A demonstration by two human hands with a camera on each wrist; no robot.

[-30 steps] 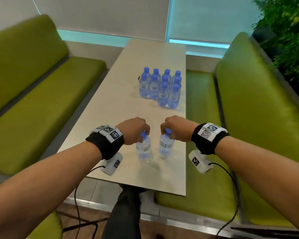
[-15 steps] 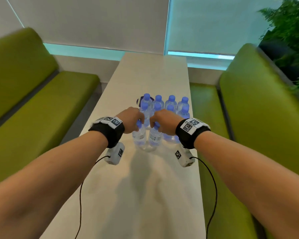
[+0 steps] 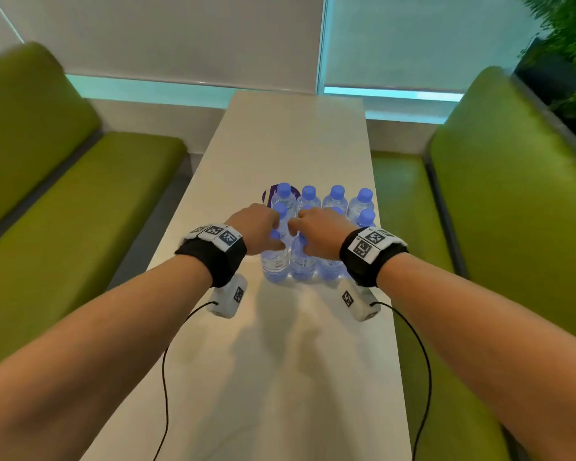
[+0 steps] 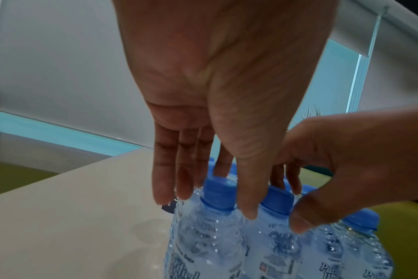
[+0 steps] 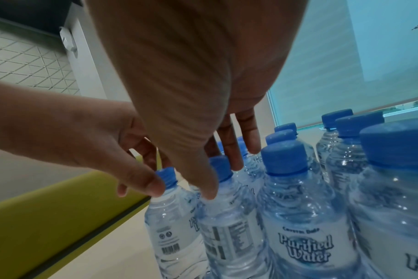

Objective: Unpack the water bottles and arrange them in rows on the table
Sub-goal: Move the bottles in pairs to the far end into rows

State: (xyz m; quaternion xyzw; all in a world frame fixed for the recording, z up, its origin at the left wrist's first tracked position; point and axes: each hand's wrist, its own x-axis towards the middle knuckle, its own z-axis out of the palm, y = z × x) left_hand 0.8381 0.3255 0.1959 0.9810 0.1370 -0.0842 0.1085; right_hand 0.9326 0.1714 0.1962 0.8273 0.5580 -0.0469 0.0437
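Note:
Several clear water bottles with blue caps stand in rows at the middle of the beige table. Two more bottles stand at the front of that group, touching it. My left hand pinches the cap of the left one between thumb and fingers, as the left wrist view shows. My right hand pinches the cap of the right one. In the right wrist view its thumb and fingers sit on either side of that bottle's cap.
Green padded benches run along both long sides of the table. A dark purple round object shows behind the far-left bottle. Window blinds close off the far end. A plant stands at the back right.
Both hands carried their bottles from the table's near end forward to the group. The two bottles now stand against the front of the rows.

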